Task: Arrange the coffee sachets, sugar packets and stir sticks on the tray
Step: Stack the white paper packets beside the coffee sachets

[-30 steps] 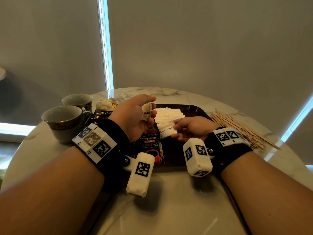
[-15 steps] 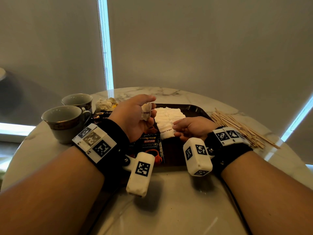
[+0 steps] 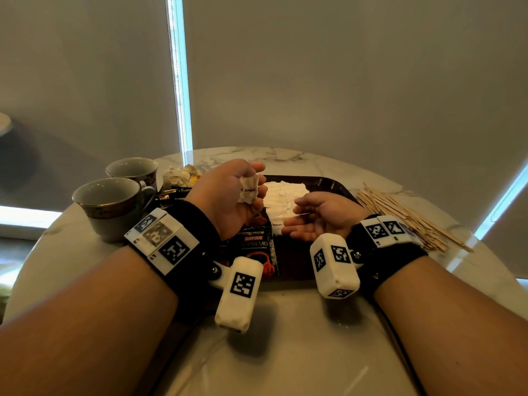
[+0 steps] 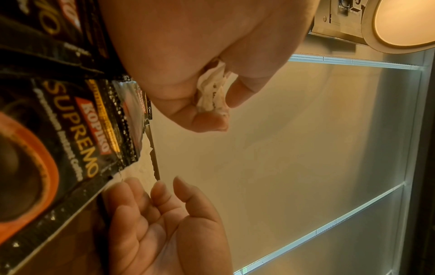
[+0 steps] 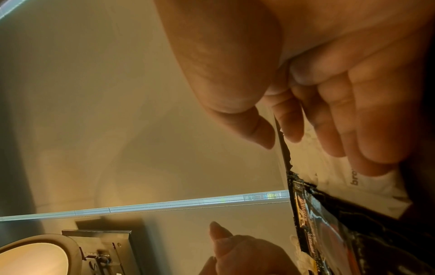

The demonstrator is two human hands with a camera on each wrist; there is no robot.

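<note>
Left hand clutches crumpled sugar packets above the tray, feeding the slack-fingered right hand for placing

two cups are standing on the table's left side. one tray is lying at centre. one black coffee sachet is showing in full on the tray; further sachets are lying beside the cups, number not determinable. the white sugar packets are lying overlapped on the tray, so no count is being given. one crumpled packet is sitting in a hand. the stir sticks are forming one pile, too many to count. two hands are showing.
</note>
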